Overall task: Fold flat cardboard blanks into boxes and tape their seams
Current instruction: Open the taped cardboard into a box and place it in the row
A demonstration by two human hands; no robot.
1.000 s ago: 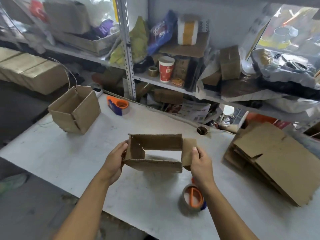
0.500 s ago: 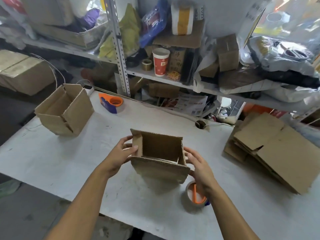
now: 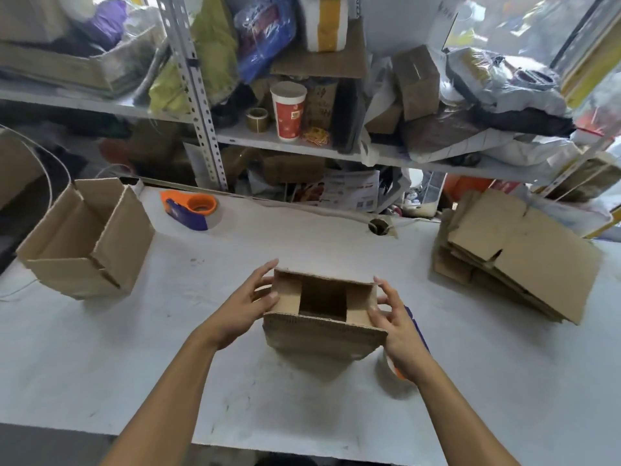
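Observation:
A small cardboard box (image 3: 322, 334) stands at the middle of the white table (image 3: 168, 348), its two side flaps folded inward over the opening. My left hand (image 3: 248, 304) presses the left flap with straight fingers. My right hand (image 3: 393, 321) presses the right flap and the box's right side, fingers spread. An orange tape dispenser (image 3: 395, 368) lies on the table under my right wrist, mostly hidden. A stack of flat cardboard blanks (image 3: 517, 253) lies at the right.
An open-topped folded box (image 3: 87, 240) sits at the table's left. A second orange and blue tape dispenser (image 3: 191, 208) lies at the back. Cluttered metal shelves (image 3: 302, 139) with a red cup, bags and boxes rise behind the table.
The blank went from an open sleeve held in the air to a squared box on the table. Both hands moved onto the side flaps and folded them inward.

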